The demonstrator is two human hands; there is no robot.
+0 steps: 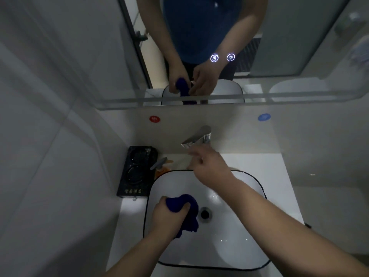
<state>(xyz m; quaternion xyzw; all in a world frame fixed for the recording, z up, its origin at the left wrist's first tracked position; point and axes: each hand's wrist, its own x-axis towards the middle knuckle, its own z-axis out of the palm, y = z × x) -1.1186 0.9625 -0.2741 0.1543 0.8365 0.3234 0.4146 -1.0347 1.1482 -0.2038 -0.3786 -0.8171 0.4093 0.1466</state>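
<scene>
My left hand (169, 215) grips a dark blue cloth (189, 208), bunched up and hanging over the white basin (235, 242). My right hand (209, 168) reaches toward the chrome faucet (196, 137) at the back of the basin. Its fingers are loosely curled just below the spout and hold nothing; I cannot tell whether they touch the faucet. The drain (205, 214) lies right of the cloth.
A black tray (135, 172) and an orange pump bottle (161, 168) stand left of the basin on the white counter (279, 176). A mirror (199, 47) with two lit icons hangs above. Red (154, 118) and blue (264, 117) stickers mark the back wall.
</scene>
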